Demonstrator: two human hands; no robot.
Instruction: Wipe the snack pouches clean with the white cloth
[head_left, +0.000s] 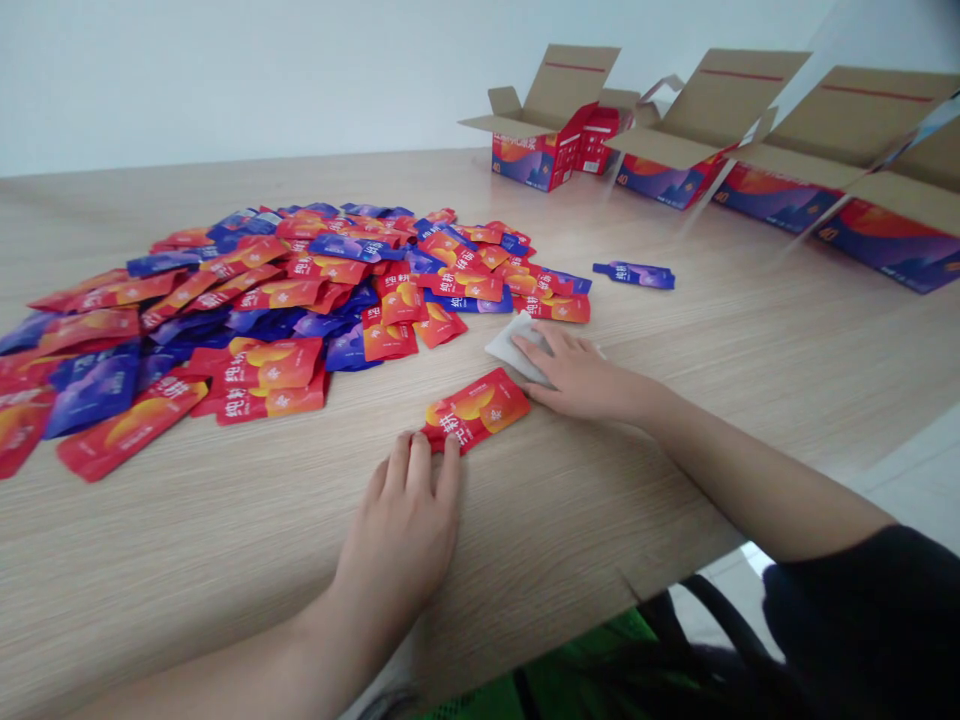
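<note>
**Left hand (401, 520) and right hand (577, 378) at a red sachet (476, 412) on a wood-grain table (225, 590).**

The sachet lies flat and angled between the hands, near the front of a heap of red and blue sachets (247, 300). Left fingers (418, 462): extended, slightly spread, tips touching the sachet's near end, not gripping. Right fingers (551, 345): extended and flat on a white cloth (517, 348), not gripping; the cloth lies just beside the sachet's far end, against the heap's edge. One blue sachet (634, 275) lies apart, right of the heap. Open cartons (847, 170), printed red and blue, stand in a row at the table's far right.
</note>
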